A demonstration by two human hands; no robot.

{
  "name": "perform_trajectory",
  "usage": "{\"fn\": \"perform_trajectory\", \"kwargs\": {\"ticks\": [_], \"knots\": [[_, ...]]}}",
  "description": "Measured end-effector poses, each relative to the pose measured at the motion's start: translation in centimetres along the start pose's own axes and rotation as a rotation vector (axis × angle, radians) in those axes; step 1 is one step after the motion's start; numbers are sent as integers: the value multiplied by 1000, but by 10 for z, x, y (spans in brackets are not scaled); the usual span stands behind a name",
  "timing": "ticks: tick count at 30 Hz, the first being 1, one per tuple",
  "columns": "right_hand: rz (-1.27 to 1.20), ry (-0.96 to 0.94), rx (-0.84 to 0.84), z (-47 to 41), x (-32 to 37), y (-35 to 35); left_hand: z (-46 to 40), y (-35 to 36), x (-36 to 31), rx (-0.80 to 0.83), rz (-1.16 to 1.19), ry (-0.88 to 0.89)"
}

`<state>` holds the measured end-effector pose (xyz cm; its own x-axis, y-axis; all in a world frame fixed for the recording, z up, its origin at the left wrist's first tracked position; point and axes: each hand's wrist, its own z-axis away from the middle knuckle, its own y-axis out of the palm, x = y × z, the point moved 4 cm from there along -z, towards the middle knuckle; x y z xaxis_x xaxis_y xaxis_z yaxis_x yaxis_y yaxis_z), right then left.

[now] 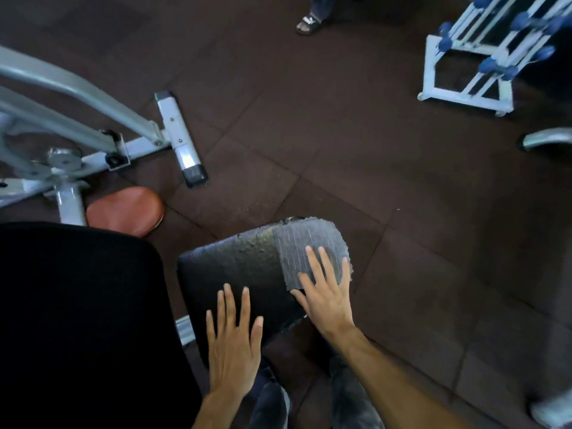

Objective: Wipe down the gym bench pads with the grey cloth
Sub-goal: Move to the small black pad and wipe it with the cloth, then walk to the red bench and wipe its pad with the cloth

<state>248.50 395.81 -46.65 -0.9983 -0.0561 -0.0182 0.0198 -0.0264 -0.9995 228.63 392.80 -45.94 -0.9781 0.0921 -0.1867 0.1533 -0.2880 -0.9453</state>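
Note:
A worn black seat pad [235, 267] of the gym bench lies in front of me, its far edge cracked. The grey ribbed cloth [306, 246] is spread flat over the pad's far right corner. My right hand [325, 289] lies flat with straight fingers on the near part of the cloth. Fingers straight and spread, my left hand [233, 339] is over the near edge of the pad; whether it touches the pad I cannot tell. A large black back pad [77, 320] fills the lower left.
A grey machine frame [123, 131] and a brown round seat [127, 210] stand at the left. A white rack with blue dumbbells [483, 54] is at the far right. Another person's sandalled foot [309, 23] shows at the top. My trouser legs [346, 394] are below.

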Motion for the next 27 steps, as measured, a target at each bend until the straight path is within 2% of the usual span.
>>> {"fn": "perform_trajectory", "kwargs": {"ticks": [6,9,14,18,23,27], "knots": [[1,37,-22,-3,7,2,-10,-8,-4,-9,-50,92],[-80,199,-106,2,5,-18,-10,-16,-14,30,-68,145],[-352,547,-255,47,-18,-52,-1,-41,-57,64,-66,282],[-475,668,-268,104,-49,-70,14,-59,-118,122,-54,456],[-548,850,-256,189,-115,-76,36,-51,-207,285,-170,678],[-530,1004,-204,254,-170,-81,54,-29,-278,572,-314,759]]}}
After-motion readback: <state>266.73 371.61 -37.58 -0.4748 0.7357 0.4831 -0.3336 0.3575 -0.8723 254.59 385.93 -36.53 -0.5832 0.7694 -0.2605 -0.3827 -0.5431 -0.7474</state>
